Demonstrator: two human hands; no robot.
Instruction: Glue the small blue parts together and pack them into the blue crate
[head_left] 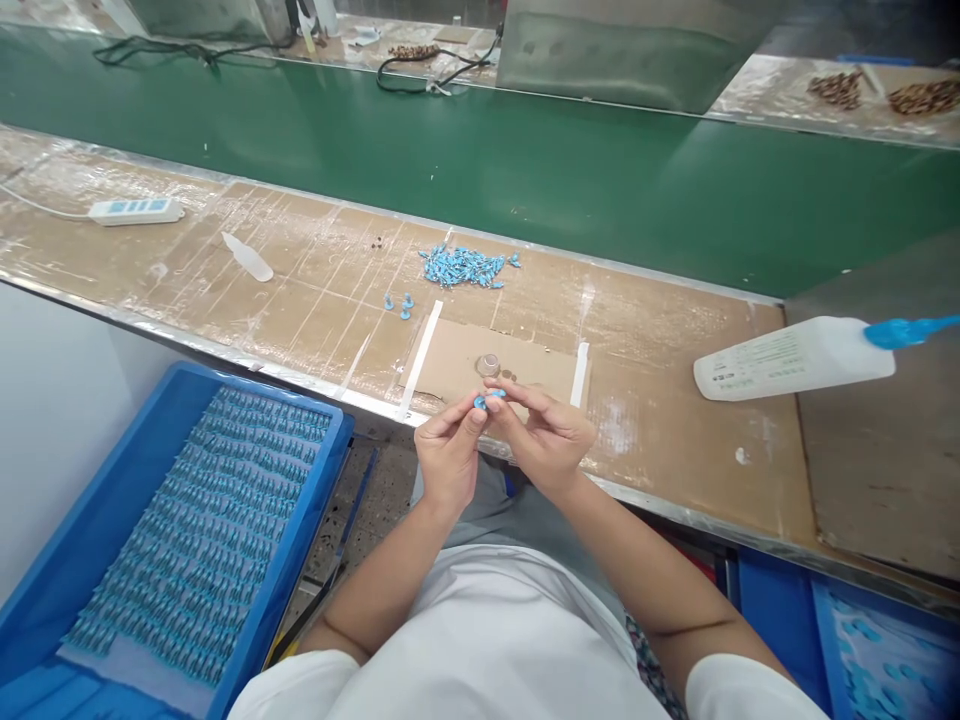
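Just in front of the table edge, my left hand (450, 450) pinches a small blue piece (480, 402) between thumb and fingers. Touching it from the other side, my right hand (546, 432) grips another small blue piece (496, 393). Their exact kind is too small to make out. Beyond my fingers, a small round cap-like container (488, 366) sits on a taped cardboard sheet (450, 350), with a few brown spots beside it. Farther back lies a pile of small blue pieces (463, 267), and several more blue pieces (406, 306) stand to its left.
A large white bottle (795, 358) with a blue nozzle lies right; a small squeeze bottle (247, 257) and a power strip (136, 210) lie left. A blue crate (176, 375) holds rows of blue pieces. Behind runs a green belt (360, 130). Another blue bin (825, 630) is lower right.
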